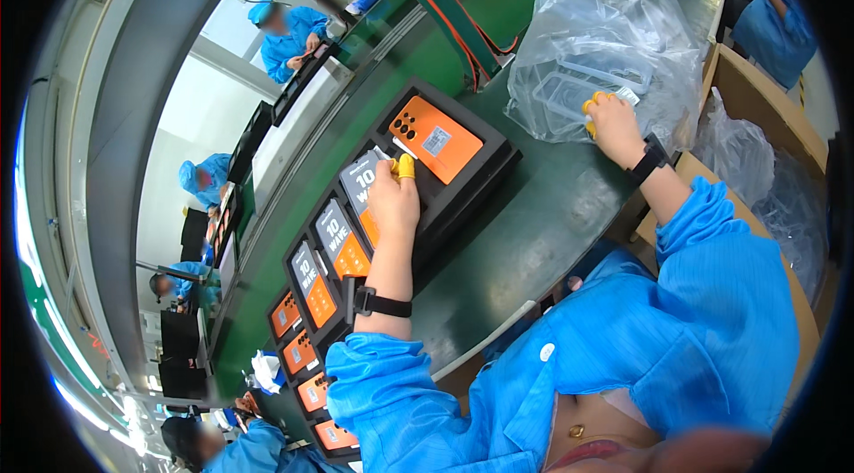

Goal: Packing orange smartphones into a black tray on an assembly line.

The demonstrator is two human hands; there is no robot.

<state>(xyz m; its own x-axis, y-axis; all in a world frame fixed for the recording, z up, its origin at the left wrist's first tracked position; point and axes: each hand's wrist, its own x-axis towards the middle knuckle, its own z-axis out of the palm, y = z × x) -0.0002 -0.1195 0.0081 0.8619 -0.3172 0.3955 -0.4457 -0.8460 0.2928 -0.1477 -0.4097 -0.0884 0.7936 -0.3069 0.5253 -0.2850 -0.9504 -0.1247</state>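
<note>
Looking from the head view, I see the left hand [393,202] and the right hand [616,128] of the person, both reaching over a dark green table [560,197]. The left hand is above a phone with a grey and orange front [353,177], which lies in a black tray [500,160]. Its fingers are bent at the far end of this phone, and a yellow finger cover [406,167] shows there; I cannot tell if they grip it or only touch it. To the right of this hand, in the same tray, an orange phone [458,151] lies with its camera side up and bears a white label [436,141]. On the near left, two more phones with grey and orange fronts [332,234] lie in a row, and beyond them several smaller-looking orange phones [300,353] are in black trays too. The right hand is at the clear plastic cases [562,92], which lie by a large transparent bag [614,24] on the far right of the table. Its fingers are curled, with yellow covers also, but whether they hold a case I cannot tell. To the right of the table stands a cardboard box [774,108] with crumpled clear plastic [787,215] inside. On the far left, a co-worker in blue [298,41] sits at another line.
</note>
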